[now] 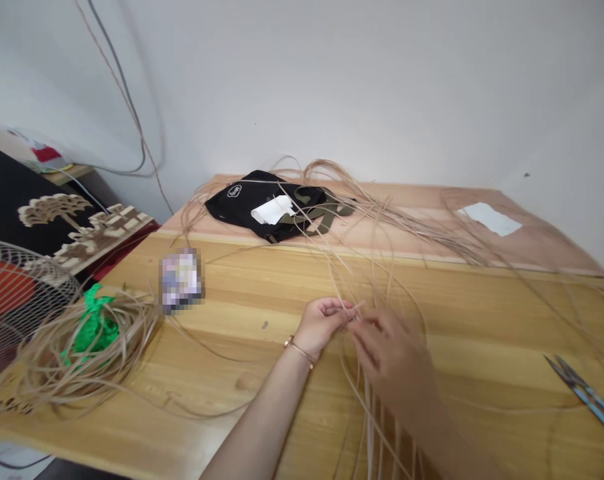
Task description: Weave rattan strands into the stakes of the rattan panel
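Left hand (322, 323) grips strands (338, 273), right hand (389, 353) touching; scissors (582, 390), bag (252, 200) nearby.

A thin, coppery bracelet (299, 351) sits on the wrist of the left hand (322, 323). Both forearms are bare as far as they show. The right hand (389, 353) looks blurred.

- Head cam, sole view: worn on person's head, faces fwd & down across wooden table (262, 280).
- Near: left hand (325, 323), right hand (389, 353), rattan strands (368, 423) close under lens, btm centre.
- Far: white wall (382, 87) behind table.
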{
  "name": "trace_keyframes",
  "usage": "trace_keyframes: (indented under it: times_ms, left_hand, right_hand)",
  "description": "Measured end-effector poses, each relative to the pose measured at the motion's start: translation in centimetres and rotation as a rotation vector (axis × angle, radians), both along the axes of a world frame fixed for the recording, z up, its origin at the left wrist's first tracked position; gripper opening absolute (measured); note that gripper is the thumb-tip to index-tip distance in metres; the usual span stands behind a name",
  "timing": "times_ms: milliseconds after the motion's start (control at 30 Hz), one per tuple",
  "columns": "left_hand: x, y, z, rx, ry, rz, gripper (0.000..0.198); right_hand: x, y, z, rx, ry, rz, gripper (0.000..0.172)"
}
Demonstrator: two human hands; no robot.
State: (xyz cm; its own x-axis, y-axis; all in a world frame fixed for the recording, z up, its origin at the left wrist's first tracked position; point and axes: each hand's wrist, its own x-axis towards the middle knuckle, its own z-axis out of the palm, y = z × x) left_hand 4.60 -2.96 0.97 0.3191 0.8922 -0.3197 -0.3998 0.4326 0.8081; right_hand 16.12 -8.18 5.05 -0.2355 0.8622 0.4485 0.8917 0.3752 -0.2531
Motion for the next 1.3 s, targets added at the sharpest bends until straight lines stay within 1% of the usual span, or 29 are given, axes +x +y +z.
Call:
trace_keyframes:
  times_ms: [67,133,233,300,400,533,667,733,900,1000,1067,1133,1233,1300]
  left_hand:
    - [0.0,0.0,0.0,-0.023,-0.012,-0.001,0.031]
    - [0.0,-0.1,0.1,-0.042,-0.021,-0.008,0.032]
    - [0.0,-0.1,0.2,-0.042,-0.028,-0.005,0.032]
    - [-0.1,-0.2,0.2,-0.040,-0.035,0.002,0.032]
    - [-0.1,-0.1,0.1,-0.035,-0.033,0.009,0.031]
    - [-0.1,0.0,0.0,-0.008,0.014,0.014,0.031]
    - [-0.1,0.1,0.0,0.000,0.056,0.019,0.032]
    - [-0.1,0.1,0.0,-0.002,0.067,0.020,0.033]
    - [-0.1,0.1,-0.2,-0.002,0.072,0.011,0.034]
    - [-0.1,0.1,-0.3,-0.001,0.074,0.014,0.034]
    - [-0.1,0.1,-0.3,-0.003,0.070,0.014,0.033]
    - [-0.1,0.1,-0.3,-0.006,0.067,0.019,0.033]
    - [-0.1,0.1,-0.3,-0.012,0.057,0.025,0.032]
    - [-0.2,0.1,-0.3,-0.010,0.045,0.021,0.032]
  right_hand:
    - [-1.0,-0.7,-0.6,0.072,-0.202,0.047,0.020]
    - [-1.7,-0.9,-1.6,0.159,-0.315,0.063,0.022]
    - [-2.1,-0.7,-2.7,0.258,-0.346,0.065,0.022]
    - [-1.9,-0.7,-2.9,0.270,-0.320,0.082,0.022]
    - [-1.5,-1.3,-2.4,0.254,-0.264,0.139,0.019]
    - [-0.6,-3.0,-1.7,0.282,-0.166,0.173,0.016]
    - [0.5,-4.5,-1.3,0.269,-0.092,0.227,0.021]
    - [0.9,-4.9,-0.8,0.250,-0.069,0.229,0.022]
    - [1.2,-5.2,1.2,0.271,0.021,0.171,0.018]
    - [1.8,-5.6,1.9,0.203,0.055,0.136,0.016]
    - [2.3,-5.9,1.9,0.161,0.071,0.095,0.014]
    - [2.9,-6.0,1.8,0.156,0.094,0.045,0.014]
    - [3.6,-5.6,1.6,0.184,0.092,0.002,0.014]
    - [3.9,-5.1,1.4,0.224,0.043,0.002,0.014]
